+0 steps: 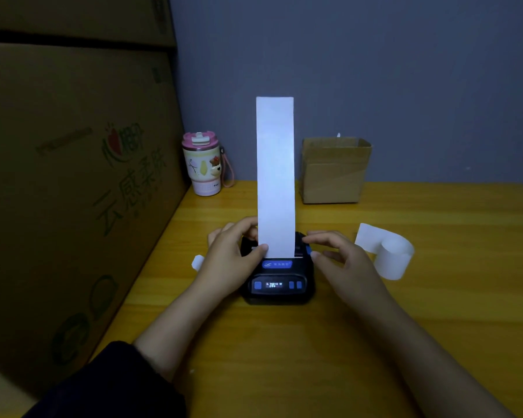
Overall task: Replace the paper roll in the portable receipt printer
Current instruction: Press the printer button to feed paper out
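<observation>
On the counter [435,312] the receipt printer [280,282] feeds a tall paper strip [275,176] upright, the left hand [233,257] gripping the printer's side to steady it while the right hand [341,260] hovers loose-fingered beside it, grasping nothing, a spare roll [390,254] nearby.

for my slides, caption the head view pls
Both hands, left and right, steady the receipt printer as a paper strip stands up from it.
</observation>
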